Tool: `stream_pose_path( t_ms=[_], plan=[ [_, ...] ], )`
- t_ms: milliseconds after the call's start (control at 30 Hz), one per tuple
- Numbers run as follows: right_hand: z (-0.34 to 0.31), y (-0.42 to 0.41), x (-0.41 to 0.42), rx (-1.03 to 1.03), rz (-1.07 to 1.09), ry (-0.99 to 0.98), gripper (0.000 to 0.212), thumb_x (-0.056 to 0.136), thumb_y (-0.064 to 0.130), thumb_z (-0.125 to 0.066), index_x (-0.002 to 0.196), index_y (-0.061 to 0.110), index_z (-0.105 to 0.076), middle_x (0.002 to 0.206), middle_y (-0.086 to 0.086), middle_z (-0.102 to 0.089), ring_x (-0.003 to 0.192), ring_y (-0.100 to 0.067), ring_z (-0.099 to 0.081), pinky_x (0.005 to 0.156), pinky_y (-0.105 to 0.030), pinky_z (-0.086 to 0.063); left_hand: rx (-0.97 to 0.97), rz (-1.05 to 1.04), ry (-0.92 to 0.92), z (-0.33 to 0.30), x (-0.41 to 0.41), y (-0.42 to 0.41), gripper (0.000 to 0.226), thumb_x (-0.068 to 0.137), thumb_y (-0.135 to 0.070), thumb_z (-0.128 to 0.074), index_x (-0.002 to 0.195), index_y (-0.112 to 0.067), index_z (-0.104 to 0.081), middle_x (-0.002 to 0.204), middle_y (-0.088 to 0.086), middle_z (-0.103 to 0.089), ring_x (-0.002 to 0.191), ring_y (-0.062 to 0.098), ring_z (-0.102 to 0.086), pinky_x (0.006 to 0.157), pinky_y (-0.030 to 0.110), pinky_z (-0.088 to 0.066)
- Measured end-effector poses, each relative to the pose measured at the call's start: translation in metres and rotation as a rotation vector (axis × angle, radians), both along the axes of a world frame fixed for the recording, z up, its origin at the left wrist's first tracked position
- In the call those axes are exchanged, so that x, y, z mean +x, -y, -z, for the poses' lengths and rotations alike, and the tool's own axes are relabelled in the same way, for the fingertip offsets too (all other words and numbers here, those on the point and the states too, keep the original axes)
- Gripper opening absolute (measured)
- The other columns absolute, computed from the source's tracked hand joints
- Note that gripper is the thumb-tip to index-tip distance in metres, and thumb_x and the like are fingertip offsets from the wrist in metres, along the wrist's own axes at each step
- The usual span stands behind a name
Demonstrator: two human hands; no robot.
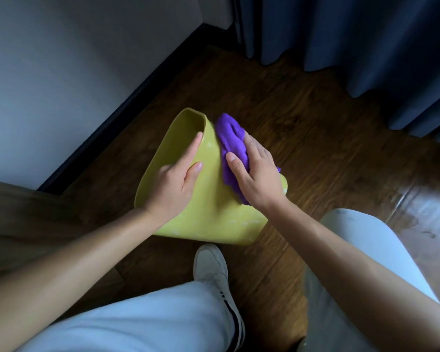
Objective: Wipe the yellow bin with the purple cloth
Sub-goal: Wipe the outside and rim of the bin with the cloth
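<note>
The yellow bin (214,214) lies tipped on the wooden floor, its open mouth facing left and away from me. My left hand (174,184) rests on its upper side near the rim, fingers straight, the index finger reaching over the rim edge. My right hand (257,174) presses the bunched purple cloth (233,141) against the bin's right side wall. Its thumb and fingers lie over the cloth. Part of the cloth is hidden under that hand.
A white wall with a dark skirting board (127,107) runs along the left. Dark blue curtains (366,47) hang at the back right. My legs in light trousers (361,250) and a white shoe (211,270) are just behind the bin.
</note>
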State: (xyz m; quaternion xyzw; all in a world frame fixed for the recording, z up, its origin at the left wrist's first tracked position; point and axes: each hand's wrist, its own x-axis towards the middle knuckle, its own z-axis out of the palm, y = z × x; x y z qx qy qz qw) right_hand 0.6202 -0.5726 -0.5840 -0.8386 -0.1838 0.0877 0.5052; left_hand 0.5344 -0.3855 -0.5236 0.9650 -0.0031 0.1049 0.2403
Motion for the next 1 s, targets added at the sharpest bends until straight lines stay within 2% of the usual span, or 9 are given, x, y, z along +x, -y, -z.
stream_pose_path(
  t_ms=[100,233,333,567,733,800,900,967,1000],
  plan=[
    [0.013,0.006,0.004,-0.066,0.054,-0.088,0.062,0.106,0.056,-0.04,0.161,0.03,-0.031,0.164,0.007,-0.039,0.15,-0.018,-0.032,0.119,-0.031,-0.023,-0.035,-0.035,-0.049,0.001,0.0,-0.005,0.056,0.108,-0.031,-0.044,0.161,-0.02,-0.029,0.056,0.013,-0.049,0.04,0.02,-0.04,0.038,0.045,-0.038],
    [0.033,0.01,0.006,-0.112,0.191,-0.251,0.064,0.105,0.062,-0.034,0.161,0.032,-0.03,0.163,0.003,-0.04,0.149,-0.026,-0.034,0.121,-0.047,-0.03,-0.052,-0.057,-0.064,0.003,-0.003,-0.008,0.056,0.108,-0.035,-0.04,0.162,-0.026,-0.025,0.056,0.014,-0.048,0.039,0.016,-0.034,0.038,0.043,-0.033],
    [0.05,0.018,0.008,-0.12,0.286,-0.383,0.071,0.098,0.071,-0.028,0.159,0.035,-0.029,0.161,0.001,-0.042,0.143,-0.03,-0.042,0.113,-0.057,-0.04,-0.058,-0.066,-0.082,0.006,-0.002,-0.012,0.056,0.108,-0.042,-0.037,0.162,-0.035,-0.021,0.059,0.017,-0.053,0.04,0.026,-0.039,0.037,0.046,-0.035],
    [0.069,0.036,0.018,-0.107,0.419,-0.605,0.06,0.106,0.053,-0.037,0.161,0.029,-0.027,0.149,-0.012,-0.049,0.125,-0.035,-0.057,0.107,-0.054,-0.049,-0.075,-0.071,-0.101,0.007,0.001,-0.014,0.056,0.108,-0.05,-0.032,0.161,-0.04,-0.02,0.063,0.019,-0.055,0.043,0.031,-0.043,0.038,0.048,-0.035],
    [0.073,0.047,0.021,-0.098,0.515,-0.773,0.055,0.108,0.046,-0.039,0.159,0.03,-0.029,0.14,-0.012,-0.054,0.112,-0.032,-0.059,0.099,-0.049,-0.053,-0.083,-0.075,-0.104,0.005,0.002,-0.016,0.054,0.109,-0.044,-0.033,0.161,-0.034,-0.024,0.061,0.015,-0.052,0.042,0.029,-0.042,0.038,0.046,-0.034],
    [0.074,0.052,0.02,-0.092,0.568,-0.818,0.052,0.107,0.042,-0.044,0.157,0.031,-0.034,0.139,-0.011,-0.056,0.113,-0.032,-0.06,0.101,-0.051,-0.053,-0.089,-0.07,-0.118,0.005,0.002,-0.015,0.053,0.109,-0.047,-0.032,0.16,-0.04,-0.022,0.067,0.017,-0.057,0.044,0.029,-0.045,0.038,0.047,-0.037],
    [0.071,0.055,0.021,-0.077,0.686,-0.654,0.052,0.103,0.036,-0.05,0.154,0.036,-0.039,0.145,-0.008,-0.052,0.12,-0.034,-0.06,0.104,-0.05,-0.051,-0.124,-0.056,-0.152,0.006,0.003,-0.014,0.052,0.107,-0.053,-0.031,0.158,-0.052,-0.018,0.078,0.021,-0.064,0.051,0.038,-0.053,0.044,0.051,-0.046],
    [0.057,0.05,0.025,0.041,0.711,-0.476,0.053,0.101,0.037,-0.054,0.153,0.038,-0.043,0.147,-0.004,-0.05,0.126,-0.03,-0.058,0.106,-0.045,-0.048,-0.157,-0.051,-0.172,0.006,0.003,-0.01,0.052,0.106,-0.058,-0.029,0.157,-0.056,-0.018,0.089,0.007,-0.059,0.062,0.035,-0.061,0.058,0.053,-0.058],
    [0.046,0.045,0.028,0.132,0.684,-0.403,0.053,0.099,0.041,-0.055,0.151,0.041,-0.045,0.145,-0.001,-0.052,0.126,-0.027,-0.059,0.107,-0.045,-0.049,-0.184,-0.056,-0.169,0.004,0.002,-0.006,0.051,0.107,-0.056,-0.03,0.157,-0.054,-0.02,0.093,0.003,-0.054,0.062,0.031,-0.06,0.058,0.047,-0.054]
  ],
)
